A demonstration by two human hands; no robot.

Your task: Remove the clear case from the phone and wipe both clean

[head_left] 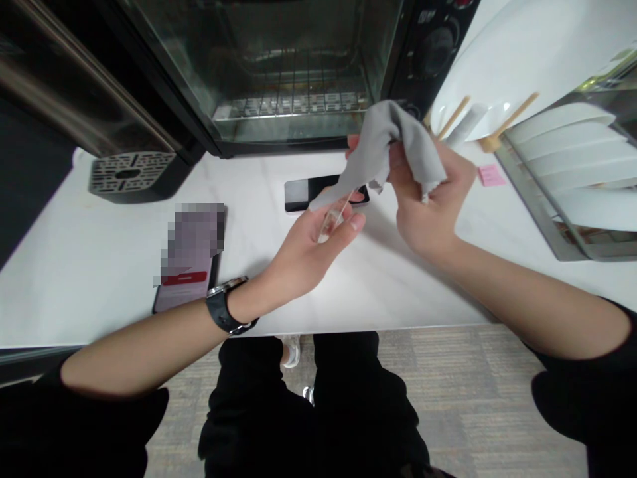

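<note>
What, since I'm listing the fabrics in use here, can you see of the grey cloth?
The grey cloth looks thin, soft, matte and plain, with what seems a zigzag-cut edge. The right hand grips it, and it arches up in loose folds, partly covering that hand. One end slopes down toward the left hand, overlapping it in view near a clear object; contact there is hard to confirm. It is held above the white counter, before the oven.

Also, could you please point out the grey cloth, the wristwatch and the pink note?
Grey cloth (pixel 374 137), head view: on the middle of its fabric.
Wristwatch (pixel 217 312), head view: on its black strap.
Pink note (pixel 492 175), head view: on its upper face.
</note>
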